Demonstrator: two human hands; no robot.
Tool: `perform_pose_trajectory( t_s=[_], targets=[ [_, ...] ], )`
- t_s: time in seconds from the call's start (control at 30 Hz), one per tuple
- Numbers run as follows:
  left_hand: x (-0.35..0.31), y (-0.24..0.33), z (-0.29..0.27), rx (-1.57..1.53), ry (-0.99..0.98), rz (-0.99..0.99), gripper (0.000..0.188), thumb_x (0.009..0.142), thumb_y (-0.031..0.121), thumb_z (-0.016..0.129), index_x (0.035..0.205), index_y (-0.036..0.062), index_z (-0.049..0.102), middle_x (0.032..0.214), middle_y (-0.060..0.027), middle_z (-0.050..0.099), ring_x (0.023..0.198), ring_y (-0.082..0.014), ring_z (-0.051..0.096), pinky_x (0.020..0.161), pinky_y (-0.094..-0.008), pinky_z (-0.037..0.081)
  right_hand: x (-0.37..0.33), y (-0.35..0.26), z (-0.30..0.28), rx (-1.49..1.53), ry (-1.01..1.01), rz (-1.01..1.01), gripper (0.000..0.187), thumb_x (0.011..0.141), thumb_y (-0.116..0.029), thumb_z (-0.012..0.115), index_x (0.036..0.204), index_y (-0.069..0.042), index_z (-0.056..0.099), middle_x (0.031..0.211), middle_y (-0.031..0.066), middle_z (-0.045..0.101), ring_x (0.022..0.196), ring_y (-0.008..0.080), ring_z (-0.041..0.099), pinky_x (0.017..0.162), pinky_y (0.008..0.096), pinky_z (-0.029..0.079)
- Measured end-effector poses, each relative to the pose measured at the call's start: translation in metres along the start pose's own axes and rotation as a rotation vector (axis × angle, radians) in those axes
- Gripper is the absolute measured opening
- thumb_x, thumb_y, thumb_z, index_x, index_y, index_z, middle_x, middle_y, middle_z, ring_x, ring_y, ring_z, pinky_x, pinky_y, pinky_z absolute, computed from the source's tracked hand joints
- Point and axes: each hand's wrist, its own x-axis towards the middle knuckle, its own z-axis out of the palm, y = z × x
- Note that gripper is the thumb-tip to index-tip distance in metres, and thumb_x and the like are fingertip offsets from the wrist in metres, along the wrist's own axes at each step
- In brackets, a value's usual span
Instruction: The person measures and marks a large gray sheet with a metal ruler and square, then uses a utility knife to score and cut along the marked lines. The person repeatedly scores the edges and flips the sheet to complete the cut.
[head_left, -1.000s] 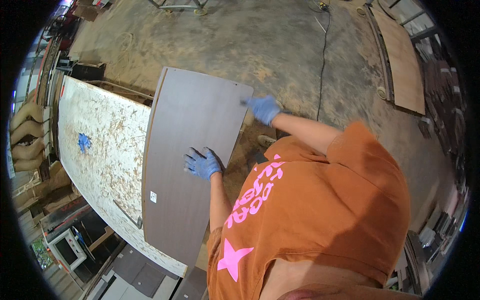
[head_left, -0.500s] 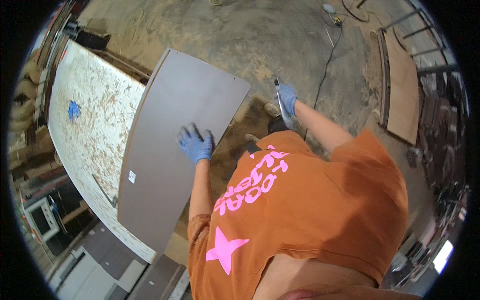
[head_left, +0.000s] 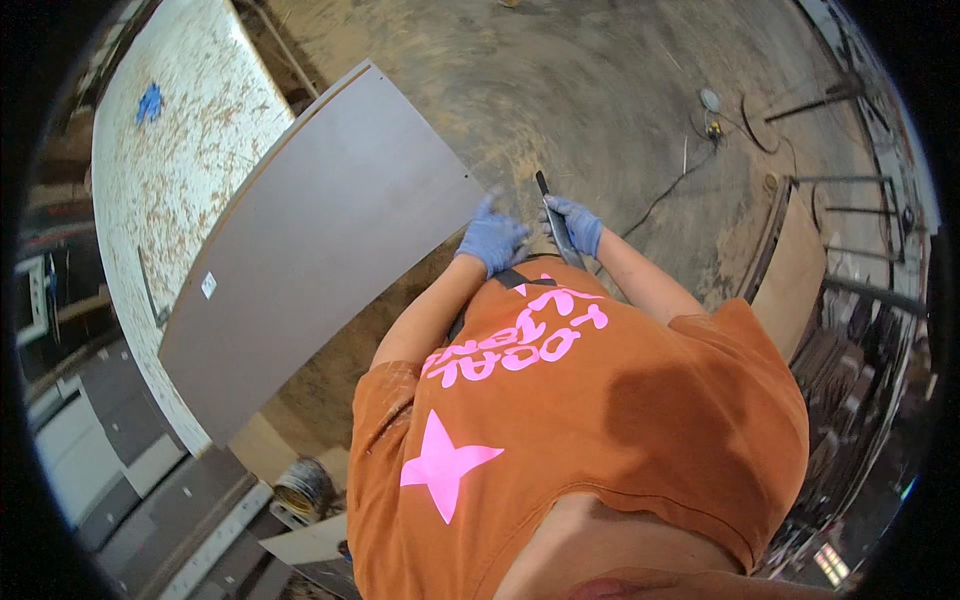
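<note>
- Long slim tool [head_left: 565, 240], gray metal with a black end, is in our right hand [head_left: 578, 222], just in front of our orange shirt [head_left: 590, 400] and to the right of the gray panel [head_left: 320, 230].
- We've got that right hand wrapped around the tool's middle, with the black end pointing far and the metal part angled near.
- Our left hand [head_left: 493, 240] is kinda blurry, fingers loosely spread, right beside the panel's right corner. Can't tell if we're touching it.
- Panel lies over the right part of our scuffed white worktop [head_left: 185, 80], with a small white label [head_left: 209, 285] by its left edge.
- Crumpled blue thing [head_left: 150, 103] sits on the worktop's far left, and a thin bar [head_left: 147, 283] lies nearer us.
- Dusty floor [head_left: 600, 110] on the far side, dark cable [head_left: 655, 205] running across it to the right.
- Pale board [head_left: 790, 275] over on our right; open can [head_left: 303, 487] near left.
</note>
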Motion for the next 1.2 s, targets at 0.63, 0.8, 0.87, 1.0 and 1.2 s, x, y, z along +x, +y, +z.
perform_pose_trajectory(
  t_s=[0.63,0.8,0.87,1.0,1.2],
  targets=[
    [-0.078,-0.028,0.006,0.029,0.405,-0.944,0.089,0.069,0.062,0.066,0.142,0.0173,0.04,0.15,-0.0163,0.031,0.137,-0.0364,0.027,0.115,-0.0515,0.011,0.077,-0.048,0.07,-1.383,-0.451,-1.158,0.045,0.088,-0.008,0.052,0.127,-0.028,0.057,0.102,0.0118,0.066,0.09,0.0322,0.062,0.076,0.04,0.051],
    [-0.078,-0.025,0.007,0.021,0.374,-0.968,0.089,0.07,0.059,0.068,0.143,0.0184,0.038,0.151,-0.017,0.029,0.137,-0.0365,0.027,0.115,-0.0509,0.01,0.047,-0.042,0.03,-1.777,-0.753,-1.151,0.052,0.079,-0.003,0.054,0.125,-0.026,0.058,0.093,0.0106,0.064,0.088,0.0321,0.062,0.074,0.0405,0.051],
    [-0.077,-0.028,0.006,0.02,0.405,-0.954,0.09,0.07,0.059,0.068,0.143,0.0184,0.038,0.151,-0.0168,0.029,0.137,-0.0366,0.027,0.115,-0.0509,0.011,0.062,-0.047,0.033,-1.712,-0.519,-1.133,0.054,0.077,-0.002,0.054,0.126,-0.026,0.058,0.09,0.0097,0.063,0.086,0.0323,0.062,0.073,0.0412,0.052],
    [-0.075,-0.029,0.005,0.077,0.4,-0.953,0.09,0.069,0.061,0.067,0.143,0.0181,0.039,0.15,-0.0171,0.031,0.137,-0.0369,0.028,0.115,-0.0507,0.012,0.054,-0.044,0.064,-1.821,-0.434,-1.102,0.054,0.079,-0.003,0.052,0.127,-0.027,0.056,0.088,0.0097,0.063,0.084,0.0326,0.061,0.07,0.0419,0.051],
    [-0.075,-0.025,0.011,0.071,0.514,-0.943,0.093,0.066,0.064,0.067,0.142,0.0185,0.039,0.149,-0.0187,0.032,0.136,-0.0374,0.028,0.114,-0.0534,0.01,0.034,-0.019,0.032,-1.636,-0.808,-1.063,0.054,0.082,-0.007,0.056,0.132,-0.027,0.052,0.094,0.0118,0.064,0.087,0.033,0.062,0.075,0.042,0.051]
  ],
)
